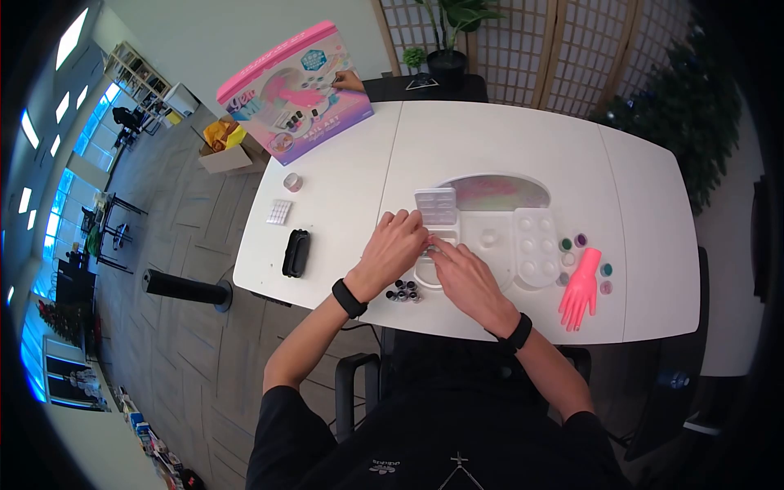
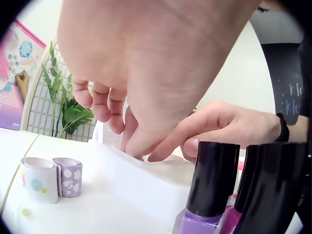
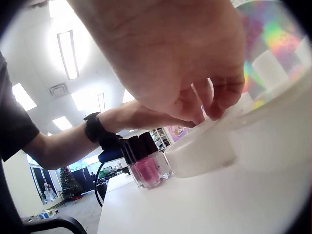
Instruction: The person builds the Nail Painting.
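Head and wrist views: two bare hands at the tray. We see the left grip (image 1: 392,247) and right grip (image 1: 471,280) meet over the left end of the white tray (image 1: 501,263), which stands on the bench (image 1: 457,135). In the left grip, thumb and forefinger come together at the tray's near-left part, the other fingers curled; we cannot tell whether they clamp anything. In the right grip, the forefinger reaches to the same spot; whether it closes on anything we cannot tell.

Just beyond the left grip we note the raised clear case (image 1: 436,206); beyond both grips, the shiny panel (image 1: 500,194) along the tray's far edge. To the right of the right grip lies the palette (image 1: 537,247) with its round wells, and farther right the pink model hand (image 1: 581,286), palm or back we cannot tell, with small pots (image 1: 606,269) around it. On the near side of the left grip, between it and the bench edge, we find a cluster of black-capped bottles (image 1: 403,291), one with purple contents. The left wrist view shows two patterned rolls (image 2: 40,181) beside the tray. Well to the left of the left grip we see the black holder (image 1: 296,253), the jar (image 1: 292,182) and the upright box (image 1: 298,94).
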Demonstrator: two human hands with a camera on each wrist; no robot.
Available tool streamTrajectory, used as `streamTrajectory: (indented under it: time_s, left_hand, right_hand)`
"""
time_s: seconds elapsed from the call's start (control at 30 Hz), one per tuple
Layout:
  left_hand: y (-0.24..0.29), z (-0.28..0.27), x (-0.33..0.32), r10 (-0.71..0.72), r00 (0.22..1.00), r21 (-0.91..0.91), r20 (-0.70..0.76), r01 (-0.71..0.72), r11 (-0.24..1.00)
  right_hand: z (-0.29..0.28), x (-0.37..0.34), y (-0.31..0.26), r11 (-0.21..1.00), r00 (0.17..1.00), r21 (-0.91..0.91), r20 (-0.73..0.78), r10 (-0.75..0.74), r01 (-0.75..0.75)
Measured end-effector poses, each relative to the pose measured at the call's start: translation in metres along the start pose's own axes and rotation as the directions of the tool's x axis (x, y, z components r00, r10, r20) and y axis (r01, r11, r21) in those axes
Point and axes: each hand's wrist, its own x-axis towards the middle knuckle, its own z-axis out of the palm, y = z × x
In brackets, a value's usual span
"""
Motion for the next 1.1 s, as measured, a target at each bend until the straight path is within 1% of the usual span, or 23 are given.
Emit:
streamTrajectory:
  time_s: [0.07,0.17,0.27,0.37,0.43,0.53,0.6,0.63,0.73,0.83,0.93,1.03,1.1]
  left_hand:
    - [0.001,0.0,-0.001,-0.01,0.999,0.021,0.033,0.009,1.0]
    - [0.001,-0.003,-0.003,-0.054,0.998,-0.044,0.015,0.055,0.998]
    - [0.0,-0.002,-0.006,-0.023,0.996,-0.089,-0.085,0.016,0.996]
    - [0.002,-0.002,-0.008,-0.067,0.998,-0.038,0.002,0.067,0.997]
    - [0.003,0.001,-0.007,-0.078,0.997,-0.013,0.026,0.079,0.997]
    - [0.006,0.004,-0.006,-0.106,0.993,0.005,0.054,0.106,0.994]
    - [0.006,0.008,-0.006,-0.11,0.992,0.022,0.056,0.109,0.994]
    - [0.007,0.007,-0.006,-0.119,0.991,0.011,0.055,0.119,0.993]
    - [0.005,0.006,-0.009,-0.158,0.986,-0.095,0.047,0.162,0.982]
    - [0.004,0.002,-0.015,-0.206,0.977,-0.212,0.046,0.211,0.954]
    - [0.006,-0.002,-0.015,-0.21,0.972,-0.202,0.103,0.228,0.953]
    - [0.008,-0.009,-0.016,-0.211,0.973,-0.19,0.092,0.225,0.956]
    - [0.008,-0.015,-0.019,-0.247,0.968,-0.242,0.037,0.248,0.938]
  right_hand:
    - [0.001,0.0,0.001,1.0,1.0,-0.018,0.011,-0.002,0.002]
    - [-0.001,0.005,0.002,0.999,1.0,-0.039,0.028,-0.012,0.013]
    - [-0.003,0.008,0.001,0.998,1.0,-0.057,0.015,-0.025,0.025]
    - [-0.002,0.008,0.0,0.995,0.999,-0.087,0.026,-0.042,0.044]
    - [0.001,0.01,0.004,0.993,0.998,-0.097,0.037,-0.057,0.061]
    - [0.0,0.014,0.002,0.994,0.989,-0.112,0.142,0.03,-0.014]
    - [-0.003,0.017,0.001,0.996,0.986,-0.088,0.158,0.043,-0.029]
    - [-0.004,0.018,0.001,0.996,0.985,-0.079,0.164,0.053,-0.041]
    - [-0.004,0.021,0.002,0.998,0.992,-0.064,0.128,0.019,-0.011]
    - [-0.005,0.023,0.003,0.995,0.996,-0.081,0.07,-0.054,0.06]
    - [-0.002,0.025,0.003,0.992,0.993,-0.103,0.102,-0.058,0.069]
    - [-0.003,0.026,0.001,0.988,0.99,-0.134,0.13,-0.055,0.073]
    - [0.001,0.024,0.003,0.986,0.993,-0.139,0.083,-0.078,0.089]
